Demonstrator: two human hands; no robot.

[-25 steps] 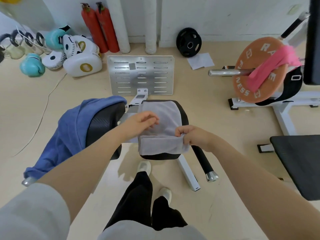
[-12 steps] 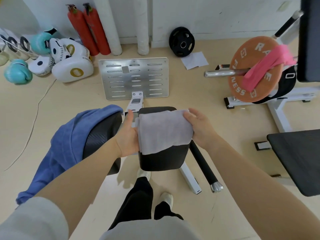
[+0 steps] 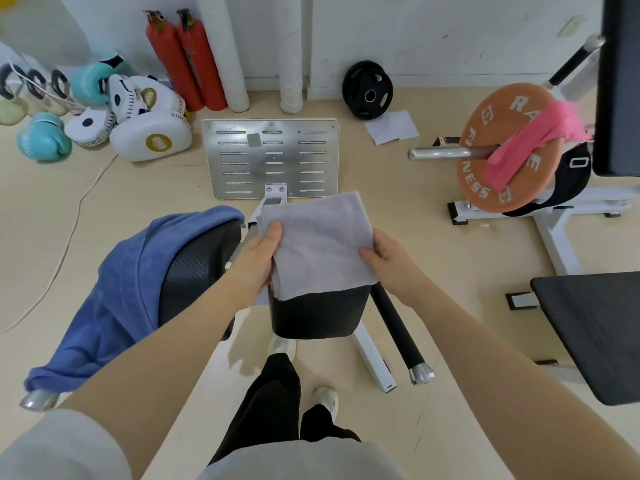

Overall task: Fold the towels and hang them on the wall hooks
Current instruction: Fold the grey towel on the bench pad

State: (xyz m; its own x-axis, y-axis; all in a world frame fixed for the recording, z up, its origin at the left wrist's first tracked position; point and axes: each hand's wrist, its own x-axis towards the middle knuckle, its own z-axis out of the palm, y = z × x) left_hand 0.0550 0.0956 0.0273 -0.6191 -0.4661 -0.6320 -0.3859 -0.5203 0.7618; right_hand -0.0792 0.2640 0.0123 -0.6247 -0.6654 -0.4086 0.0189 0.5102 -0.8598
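Both hands hold one folded grey towel (image 3: 317, 244) just above the black padded seat (image 3: 317, 315) of a gym machine. The left hand (image 3: 258, 259) grips the towel's left edge, thumb on top and fingers hidden underneath. The right hand (image 3: 384, 259) pinches the right edge the same way, thumb pressed onto the cloth. The towel looks like a neat rectangle, its near edge hanging over the seat.

A blue towel (image 3: 114, 289) lies unfolded, draped over the neighbouring black pad (image 3: 197, 268), and a pink towel (image 3: 533, 143) hangs over the orange weight plate (image 3: 502, 147) to the right. No wall hooks show in this view.

The main risk, as I judge it, is the fold coming apart: only the two side edges are held, so if one hand lets go to carry it, the loose layers could slide and open. Turning toward the hooks could also drag the hanging edge across the seat or the metal bar (image 3: 446, 153), pulling the layers askew. The other two towels are not yet folded, so much of the task remains.
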